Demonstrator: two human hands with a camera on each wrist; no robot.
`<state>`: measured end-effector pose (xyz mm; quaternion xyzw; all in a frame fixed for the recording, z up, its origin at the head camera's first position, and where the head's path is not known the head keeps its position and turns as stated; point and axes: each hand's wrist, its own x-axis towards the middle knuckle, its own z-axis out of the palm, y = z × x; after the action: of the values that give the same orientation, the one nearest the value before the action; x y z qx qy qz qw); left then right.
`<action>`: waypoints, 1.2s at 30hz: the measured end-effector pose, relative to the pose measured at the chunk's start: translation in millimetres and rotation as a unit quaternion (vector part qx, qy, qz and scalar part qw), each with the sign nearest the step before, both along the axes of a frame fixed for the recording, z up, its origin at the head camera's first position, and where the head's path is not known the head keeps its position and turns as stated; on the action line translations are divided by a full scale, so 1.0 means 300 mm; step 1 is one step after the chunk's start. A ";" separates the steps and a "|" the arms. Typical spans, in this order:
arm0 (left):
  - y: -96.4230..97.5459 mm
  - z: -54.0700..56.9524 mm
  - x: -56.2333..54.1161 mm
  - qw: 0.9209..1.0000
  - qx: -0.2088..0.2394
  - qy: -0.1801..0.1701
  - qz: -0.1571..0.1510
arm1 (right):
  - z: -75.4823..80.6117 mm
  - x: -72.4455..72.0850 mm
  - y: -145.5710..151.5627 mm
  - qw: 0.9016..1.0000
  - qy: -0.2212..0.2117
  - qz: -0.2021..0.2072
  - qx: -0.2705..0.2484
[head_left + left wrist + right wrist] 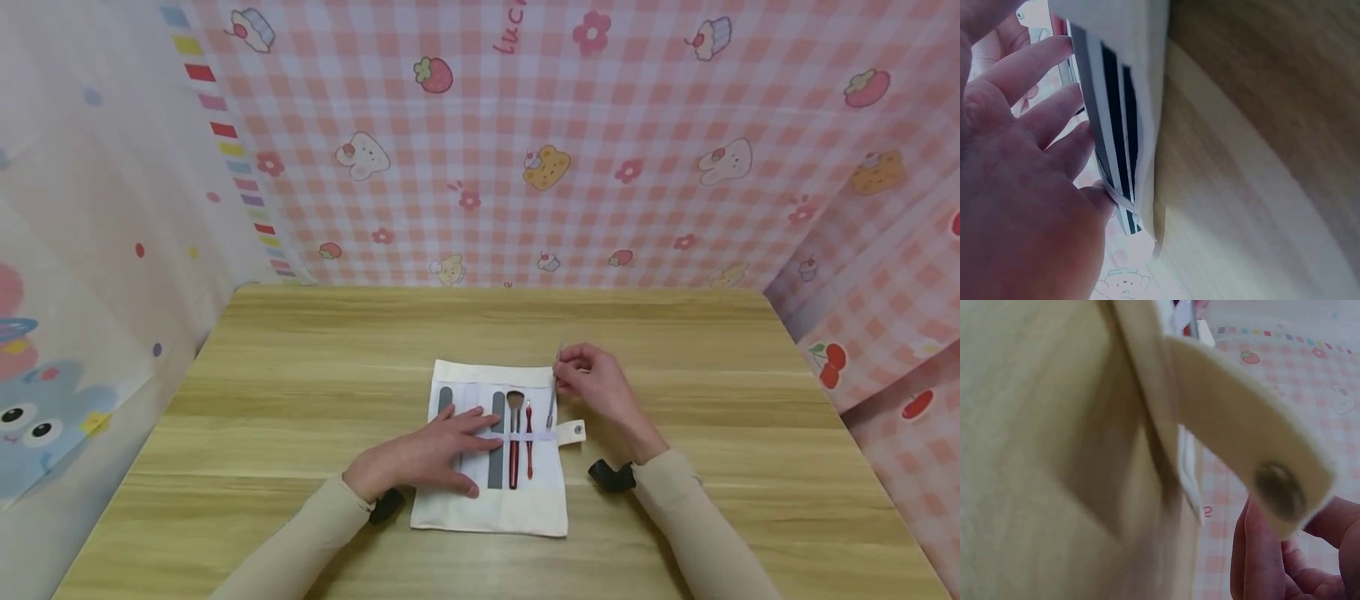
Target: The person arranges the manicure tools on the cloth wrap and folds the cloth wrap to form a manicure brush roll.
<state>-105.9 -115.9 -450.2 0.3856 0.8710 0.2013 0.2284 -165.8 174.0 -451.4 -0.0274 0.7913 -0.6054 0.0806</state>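
A cream cloth pouch [517,512] lies unfolded on the table, seen edge-on in the left wrist view. My left hand [427,454], fingers spread, rests across its left half, partly covering the grey nail files [496,467]. A white elastic band [540,437] crosses a makeup brush [514,442] with a dark red handle and a slim red tool [529,450] with a metal tip. At the pouch's right edge, my right hand [603,387] pinches the upper part of a slim silver metal tool [551,408]; its lower end is at the band.
A snap strap [572,432] sticks out from the pouch's right side, looming large in the right wrist view. Dark wrist cameras [612,476] sit by both cuffs. Behind the wooden table [300,400] hangs a pink checked cloth [495,208].
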 end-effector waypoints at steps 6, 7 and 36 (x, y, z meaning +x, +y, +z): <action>-0.001 -0.002 -0.001 1.000 0.002 0.012 -0.006 | -0.024 -0.004 -0.007 1.000 0.002 0.014 0.006; -0.001 -0.002 -0.001 1.000 0.002 0.013 -0.007 | -0.027 -0.003 -0.007 1.000 0.002 0.017 0.005; -0.002 -0.005 0.001 1.000 0.000 0.023 -0.009 | -0.030 0.010 -0.021 0.999 -0.041 0.014 -0.016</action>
<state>-105.7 -116.5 -451.8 0.3980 0.8726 0.1905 0.2096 -162.8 167.7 -460.6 -0.0153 0.7774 -0.6172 0.1208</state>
